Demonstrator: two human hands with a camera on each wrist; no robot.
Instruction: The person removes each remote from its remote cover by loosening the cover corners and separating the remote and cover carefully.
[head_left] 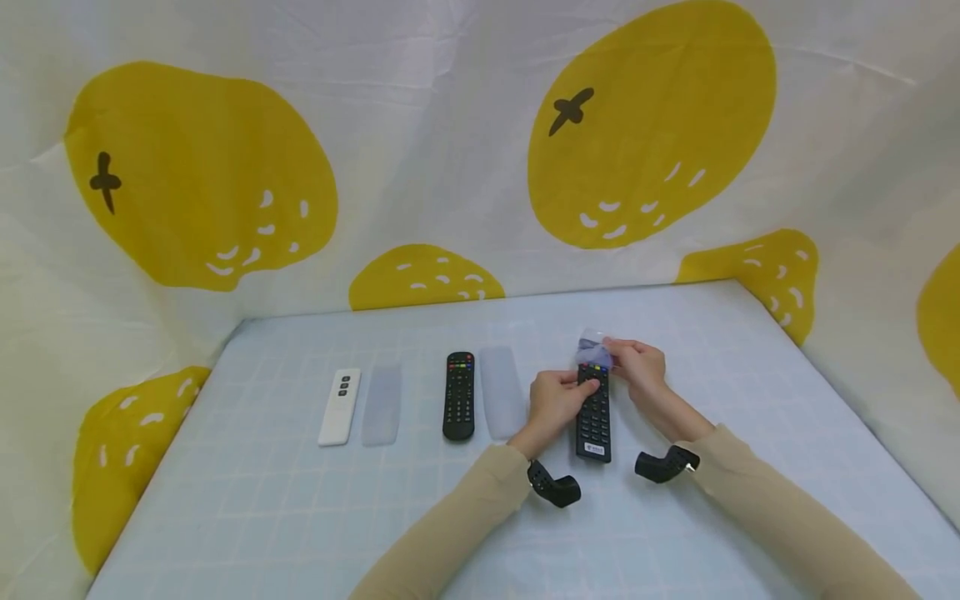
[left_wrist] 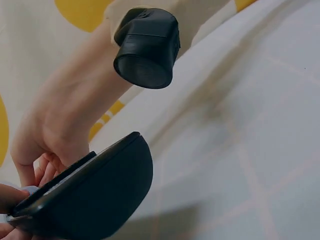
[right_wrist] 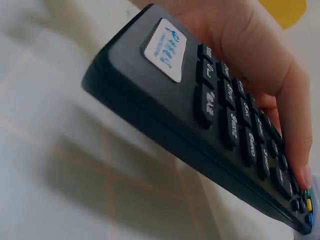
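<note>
My left hand (head_left: pixel 553 404) grips a black remote control (head_left: pixel 594 427) near its upper end, thumb on the button face. A translucent plastic sleeve (head_left: pixel 592 353), bunched up, covers the remote's far end. The right hand (head_left: pixel 640 367) pinches that sleeve at its right side. In the right wrist view, the remote (right_wrist: pixel 150 100) is tilted above the cloth, with a white label at its near end and the left thumb (right_wrist: pixel 300 145) across the buttons. The left wrist view shows the remote's dark underside (left_wrist: pixel 100 195); the right hand's fingertips are partly hidden behind it.
Left of my hands, a second black remote (head_left: pixel 459 397) lies beside a flat translucent sleeve (head_left: pixel 502 392). Farther left are a white remote (head_left: pixel 340 407) and another flat sleeve (head_left: pixel 382 406). A pale checked cloth (head_left: pixel 262 500) covers the table; a patterned curtain (head_left: pixel 442 167) rises behind.
</note>
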